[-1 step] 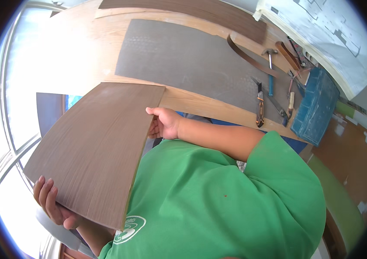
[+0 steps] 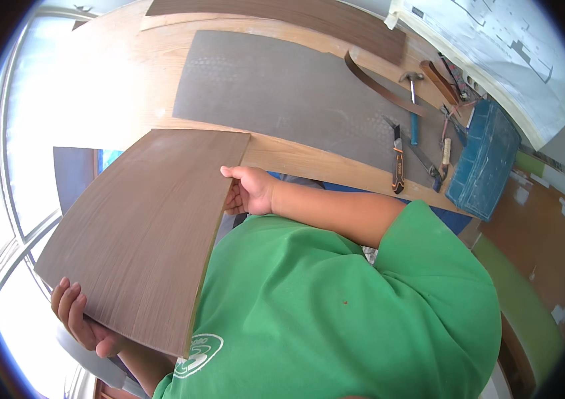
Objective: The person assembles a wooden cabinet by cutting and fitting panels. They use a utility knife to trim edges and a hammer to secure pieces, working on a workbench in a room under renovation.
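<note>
A brown wood-grain panel (image 2: 142, 219) is held tilted across the left of my body, its far end at the workbench edge. At its near left corner, my left hand (image 2: 86, 322) grips the edge, fingertips showing on the outer side. My right hand (image 2: 252, 189) holds the long right edge, thumb on the upper face and the other fingers curled beneath. Past the panel, a large grey sheet (image 2: 262, 93) lies flat on the wooden bench (image 2: 295, 156). The panel hides part of both hands.
On the sheet's right side lie a utility knife (image 2: 398, 159), a claw hammer (image 2: 414, 100), a curved brown strip (image 2: 382, 88) and pliers (image 2: 452, 120). A blue toolbox (image 2: 485, 159) stands at the bench's right end. A long brown board (image 2: 282, 16) lies along the back, near windows at left.
</note>
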